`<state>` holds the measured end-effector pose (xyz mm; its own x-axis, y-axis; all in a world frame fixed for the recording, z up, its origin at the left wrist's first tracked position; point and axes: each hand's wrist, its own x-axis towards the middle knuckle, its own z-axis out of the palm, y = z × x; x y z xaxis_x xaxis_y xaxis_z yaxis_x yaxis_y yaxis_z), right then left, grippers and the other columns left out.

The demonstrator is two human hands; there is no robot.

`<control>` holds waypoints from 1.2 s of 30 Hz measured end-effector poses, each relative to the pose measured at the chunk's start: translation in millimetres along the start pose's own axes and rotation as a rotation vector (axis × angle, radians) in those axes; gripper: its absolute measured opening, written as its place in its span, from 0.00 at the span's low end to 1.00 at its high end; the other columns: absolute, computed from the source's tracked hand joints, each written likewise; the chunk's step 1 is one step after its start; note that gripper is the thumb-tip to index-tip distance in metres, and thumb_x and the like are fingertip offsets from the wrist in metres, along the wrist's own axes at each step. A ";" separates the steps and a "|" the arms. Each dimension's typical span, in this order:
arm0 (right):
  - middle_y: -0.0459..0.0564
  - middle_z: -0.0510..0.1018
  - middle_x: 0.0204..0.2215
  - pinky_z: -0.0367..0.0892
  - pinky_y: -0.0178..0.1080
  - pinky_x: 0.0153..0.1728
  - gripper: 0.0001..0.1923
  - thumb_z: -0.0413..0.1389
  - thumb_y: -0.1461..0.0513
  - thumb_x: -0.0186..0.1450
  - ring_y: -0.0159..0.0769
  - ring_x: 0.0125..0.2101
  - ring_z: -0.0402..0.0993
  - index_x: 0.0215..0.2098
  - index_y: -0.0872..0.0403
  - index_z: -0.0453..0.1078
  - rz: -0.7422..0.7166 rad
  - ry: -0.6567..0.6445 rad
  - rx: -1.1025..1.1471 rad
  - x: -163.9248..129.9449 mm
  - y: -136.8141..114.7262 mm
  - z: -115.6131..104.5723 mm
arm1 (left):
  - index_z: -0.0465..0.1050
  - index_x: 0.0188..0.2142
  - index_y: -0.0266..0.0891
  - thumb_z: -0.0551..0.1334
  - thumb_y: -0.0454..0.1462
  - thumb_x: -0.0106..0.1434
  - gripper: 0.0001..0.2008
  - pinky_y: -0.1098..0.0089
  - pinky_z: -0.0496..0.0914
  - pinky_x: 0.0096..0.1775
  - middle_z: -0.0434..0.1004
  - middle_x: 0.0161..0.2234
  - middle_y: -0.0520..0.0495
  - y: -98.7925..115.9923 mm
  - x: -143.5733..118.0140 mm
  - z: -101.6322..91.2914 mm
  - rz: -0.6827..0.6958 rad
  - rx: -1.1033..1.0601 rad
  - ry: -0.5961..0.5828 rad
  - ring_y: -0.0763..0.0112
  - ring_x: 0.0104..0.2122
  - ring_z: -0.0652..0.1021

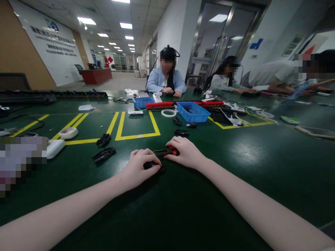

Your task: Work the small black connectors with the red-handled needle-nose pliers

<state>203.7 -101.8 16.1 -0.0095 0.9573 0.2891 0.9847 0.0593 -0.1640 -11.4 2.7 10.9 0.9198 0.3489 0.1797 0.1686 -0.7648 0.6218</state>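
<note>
My left hand [141,166] rests low over the table, its fingers closed round a black plastic part [151,166]. Fingers hide much of that part. Just to the right, my right hand [186,152] grips pliers [165,152] with red-and-black handles. Their narrow metal tip points left, close to my left fingers; whether it touches the black part I cannot tell. Two black plastic shells [104,154] lie left of my left hand. Beyond my right hand sit a black piece [181,132] and a small black connector [191,124].
A blue bin [193,112] stands ahead, beside a ring of white tape [169,113] and red strips [159,105]. Yellow tape [137,136] marks the green table [235,195]. At left are a tape roll [68,132] and a white box [55,149]. Several people sit across the table.
</note>
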 end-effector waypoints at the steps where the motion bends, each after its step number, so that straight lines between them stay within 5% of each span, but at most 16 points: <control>1: 0.53 0.76 0.41 0.64 0.44 0.42 0.17 0.61 0.50 0.64 0.44 0.42 0.71 0.43 0.54 0.71 -0.001 -0.005 0.002 0.3 -0.3 -0.4 | 0.79 0.39 0.47 0.60 0.39 0.67 0.07 0.46 0.53 0.60 0.75 0.44 0.50 0.2 0.0 -0.4 -0.005 0.002 -0.005 0.59 0.50 0.73; 12: 0.53 0.77 0.45 0.65 0.48 0.47 0.17 0.59 0.53 0.65 0.46 0.45 0.73 0.48 0.53 0.72 -0.027 -0.091 0.006 -5.0 0.3 -15.5 | 0.77 0.35 0.44 0.61 0.39 0.65 0.06 0.43 0.46 0.63 0.74 0.44 0.50 7.6 -1.7 -2.3 -0.014 -0.016 0.006 0.59 0.51 0.72; 36: 0.58 0.77 0.43 0.69 0.48 0.40 0.21 0.55 0.50 0.65 0.49 0.41 0.75 0.48 0.55 0.72 -0.018 -0.161 -0.100 -2.6 5.2 -18.2 | 0.77 0.36 0.39 0.62 0.38 0.67 0.07 0.55 0.68 0.54 0.74 0.49 0.43 0.3 -1.4 -4.9 0.085 -0.068 0.018 0.58 0.51 0.74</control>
<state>212.1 -109.1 31.7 -0.0473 0.9897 0.1348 0.9964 0.0561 -0.0629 -14.4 4.6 14.6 0.9231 0.2943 0.2476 0.0647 -0.7536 0.6542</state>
